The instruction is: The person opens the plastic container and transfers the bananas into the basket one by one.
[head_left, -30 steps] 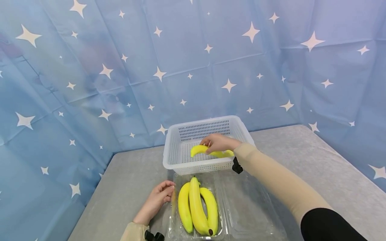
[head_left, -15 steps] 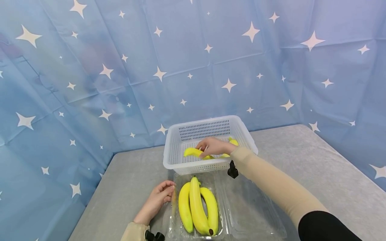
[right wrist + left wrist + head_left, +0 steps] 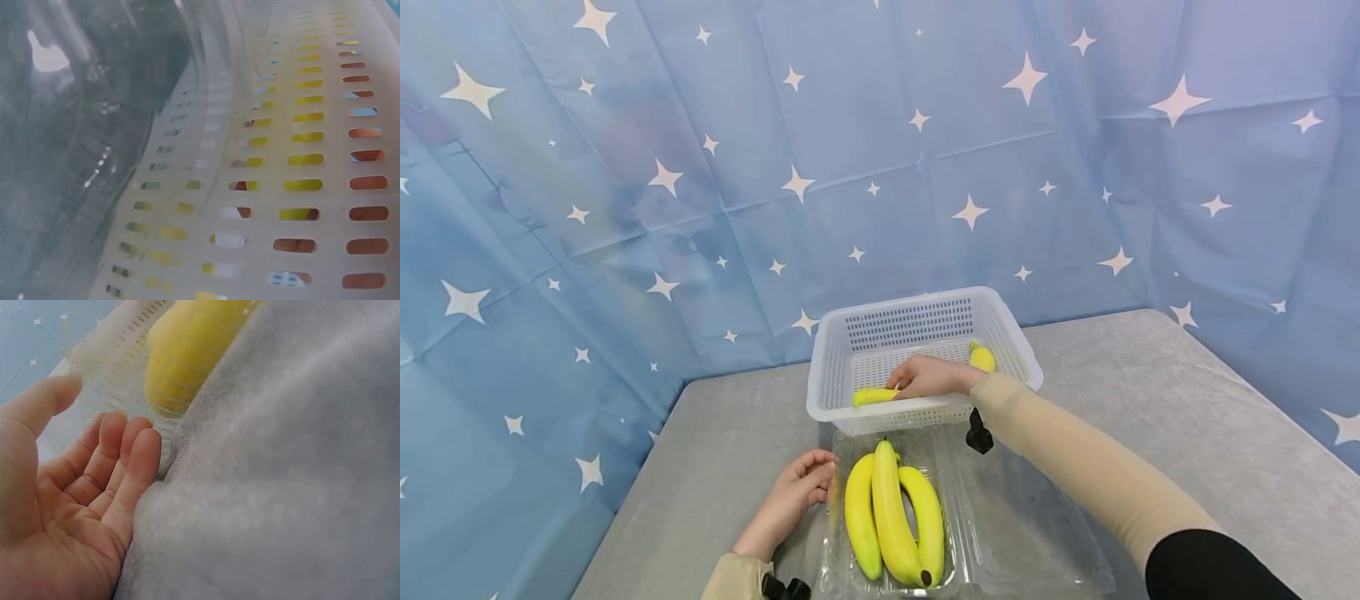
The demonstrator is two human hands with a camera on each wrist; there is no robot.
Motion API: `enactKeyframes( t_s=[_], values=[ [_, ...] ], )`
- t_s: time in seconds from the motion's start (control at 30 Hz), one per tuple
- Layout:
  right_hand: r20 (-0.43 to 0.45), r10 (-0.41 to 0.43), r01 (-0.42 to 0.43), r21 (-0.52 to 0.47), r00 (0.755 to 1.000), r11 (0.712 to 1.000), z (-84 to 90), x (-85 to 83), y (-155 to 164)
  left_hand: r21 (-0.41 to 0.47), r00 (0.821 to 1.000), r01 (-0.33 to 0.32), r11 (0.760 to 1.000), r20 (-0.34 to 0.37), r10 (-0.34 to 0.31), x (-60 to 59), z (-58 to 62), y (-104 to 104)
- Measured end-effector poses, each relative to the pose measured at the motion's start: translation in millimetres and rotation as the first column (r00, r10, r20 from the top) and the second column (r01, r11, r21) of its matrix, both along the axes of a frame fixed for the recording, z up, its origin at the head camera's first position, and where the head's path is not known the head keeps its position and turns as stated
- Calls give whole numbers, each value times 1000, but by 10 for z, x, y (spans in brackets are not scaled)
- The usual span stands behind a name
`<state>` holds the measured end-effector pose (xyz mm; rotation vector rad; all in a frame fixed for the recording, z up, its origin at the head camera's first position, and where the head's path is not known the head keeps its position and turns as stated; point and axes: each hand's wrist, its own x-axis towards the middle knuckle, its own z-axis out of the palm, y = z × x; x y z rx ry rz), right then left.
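Sleeves, two, beige: one in front of the basket and left of it, the other reaching from the front right to the basket's right end, with a black band round its near part; a small black piece at that wrist, by the basket's front wall.

Left hand, one: in front of the basket, toward its left; fingers loosely bent, grasping nothing, tips at the edge of the clear box; contact cannot be told.

Clear box, one, plastic, opened out: just in front of the basket, tray to the left, lid to the right.

Tray bananas, three, yellow: in the box, in front of the basket, side by side, the middle one partly over the right one, its near tip dark.

Basket, one, white plastic, slotted: upright on the table.

Right hand, one: inside the basket near its front wall, fingers curled round the held banana, one end showing; the rest of the grip is hidden.

End banana, one: at the basket's right end, partly covered by the arm.

Table, grey: under the basket.

Cloth, blue, white stars: behind the basket
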<state>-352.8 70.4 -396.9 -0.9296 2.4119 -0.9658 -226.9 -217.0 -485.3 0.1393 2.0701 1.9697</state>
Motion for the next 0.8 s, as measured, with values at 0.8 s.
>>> enactKeyframes(
  t_s=[0.8],
  values=[
    [135,42,-54,86,990,995,-21,-19,20,-6,1000,-21,1000,15,21,11,17,6]
  ],
)
